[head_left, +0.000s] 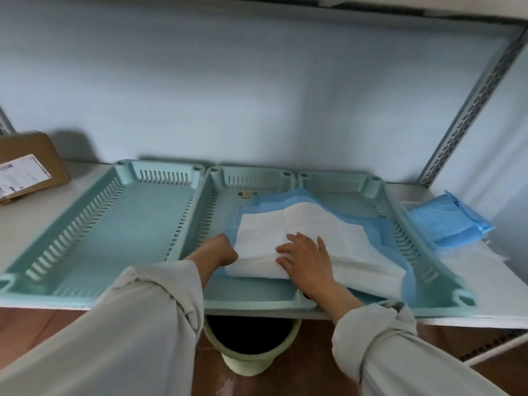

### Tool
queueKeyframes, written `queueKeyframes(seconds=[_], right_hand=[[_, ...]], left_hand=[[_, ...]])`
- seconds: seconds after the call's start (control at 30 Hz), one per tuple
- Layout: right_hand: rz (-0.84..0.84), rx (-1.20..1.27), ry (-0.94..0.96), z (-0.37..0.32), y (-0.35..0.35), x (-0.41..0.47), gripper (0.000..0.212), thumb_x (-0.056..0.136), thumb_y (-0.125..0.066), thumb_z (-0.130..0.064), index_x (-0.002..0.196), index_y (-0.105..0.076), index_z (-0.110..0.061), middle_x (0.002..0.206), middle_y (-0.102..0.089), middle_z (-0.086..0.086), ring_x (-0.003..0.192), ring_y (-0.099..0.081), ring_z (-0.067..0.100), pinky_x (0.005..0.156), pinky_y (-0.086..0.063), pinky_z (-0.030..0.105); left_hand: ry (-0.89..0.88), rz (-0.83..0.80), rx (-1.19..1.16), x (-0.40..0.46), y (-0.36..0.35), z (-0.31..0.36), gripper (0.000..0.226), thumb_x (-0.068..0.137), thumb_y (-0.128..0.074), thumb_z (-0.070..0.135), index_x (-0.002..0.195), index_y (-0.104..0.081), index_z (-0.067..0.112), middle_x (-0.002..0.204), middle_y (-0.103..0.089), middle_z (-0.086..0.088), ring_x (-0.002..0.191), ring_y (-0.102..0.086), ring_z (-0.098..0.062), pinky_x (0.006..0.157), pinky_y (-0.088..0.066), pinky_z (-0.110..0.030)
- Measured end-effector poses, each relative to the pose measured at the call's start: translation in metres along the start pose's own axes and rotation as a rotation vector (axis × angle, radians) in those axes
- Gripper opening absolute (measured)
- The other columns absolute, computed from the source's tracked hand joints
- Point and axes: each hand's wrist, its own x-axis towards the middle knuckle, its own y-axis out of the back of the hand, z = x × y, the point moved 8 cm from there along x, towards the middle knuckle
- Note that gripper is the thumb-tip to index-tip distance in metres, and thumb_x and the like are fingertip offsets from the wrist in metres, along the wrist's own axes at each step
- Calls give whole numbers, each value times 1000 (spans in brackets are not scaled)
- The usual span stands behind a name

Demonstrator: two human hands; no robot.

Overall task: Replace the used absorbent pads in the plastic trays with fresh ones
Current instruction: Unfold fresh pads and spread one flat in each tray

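Head view: we stand over three teal trays set side by side on a white shelf [485, 281], and the middle tray [251, 295] is our landmark. A blue-backed pad [308, 224], white side up, lies skewed across it, spilling over the shared wall into the right tray [428, 252]; its long axis runs from the middle tray's left-near area toward the right tray's near end. Our left hand [220, 251] is curled shut on the pad's left edge, inside the middle tray. Our right hand [307, 258] lies flat and spread on the white face, pressing a fold but grasping nothing. Both hands touch the pad; the left is nearer its free corner, so we judge the coming move turns on that edge. Whether this pad is used or fresh, we cannot tell.

The left tray [114, 224] holds nothing. The middle tray shows a few small specks near its far wall. Right of the right tray sits a stack of folded blue pads [448, 221]. Below the middle tray's near rim stands a green bin [251, 358], its mouth dark. Far left of the trays rests a cardboard box [31, 164].
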Motion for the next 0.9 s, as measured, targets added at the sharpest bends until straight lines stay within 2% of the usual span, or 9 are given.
queueKeyframes(seconds=[0.07,0.13,0.23,0.3,0.4,0.5,0.63,0.8,0.9], right_hand=[[55,-3,-24,-4,4,5,29,98,-44,-36,122,-61,-32,143,-47,-9,136,-34,11,119,-4,40],[103,-3,-47,-4,8,8,26,97,-46,-34,112,-66,-31,130,-58,-10,124,-46,10,118,-8,37],[171,9,-97,2,13,12,27,98,-43,-34,109,-67,-30,119,-64,-10,113,-53,11,118,-16,35],[252,51,-151,8,21,12,28,99,-41,-33,108,-67,-28,115,-66,-8,107,-56,13,113,-28,35],[326,92,-219,14,32,12,29,99,-40,-31,109,-67,-24,115,-67,-4,105,-58,16,105,-37,35],[327,127,-250,16,35,13,30,100,-39,-30,110,-66,-22,116,-66,-3,105,-59,18,96,-42,31],[337,145,-270,17,38,12,29,100,-40,-29,109,-66,-21,114,-66,-3,101,-59,19,86,-43,30],[363,211,-266,17,45,11,29,99,-43,-34,109,-68,-23,112,-67,-4,101,-61,19,79,-42,26],[290,282,-187,9,42,12,35,99,-41,-39,95,-70,-20,98,-69,-3,91,-61,20,72,-39,26]], left_hand=[[30,-81,-140,0,-5,-7,57,93,-56,23,141,-32,2,144,-39,-16,127,-45,-29,98,-40,-34],[53,-135,-318,-2,-9,-10,60,91,-61,21,140,-33,3,138,-44,-16,112,-51,-26,82,-41,-31],[111,-160,-422,-1,-11,-17,61,88,-65,29,134,-39,-2,98,-55,-11,75,-51,-18,64,-39,-28],[134,-224,-376,-3,-15,-20,58,88,-61,42,125,-44,0,88,-56,-6,63,-49,-12,71,-41,-30],[113,-298,-435,-9,-20,-15,49,88,-57,50,112,-50,9,85,-57,-3,65,-52,-10,78,-39,-30],[-47,-74,-754,-1,-2,-3,28,90,-62,31,104,-57,7,95,-55,-7,84,-51,-16,61,-36,-20],[-256,328,-830,-4,39,6,18,87,-65,23,84,-55,8,70,-47,3,68,-42,-14,62,-33,-26],[-374,378,-862,-13,53,17,18,92,-57,24,86,-52,8,77,-50,-2,72,-45,-16,65,-37,-27],[-325,397,-456,-15,52,16,23,98,-42,31,106,-48,10,102,-60,-11,93,-58,-29,79,-44,-37]])
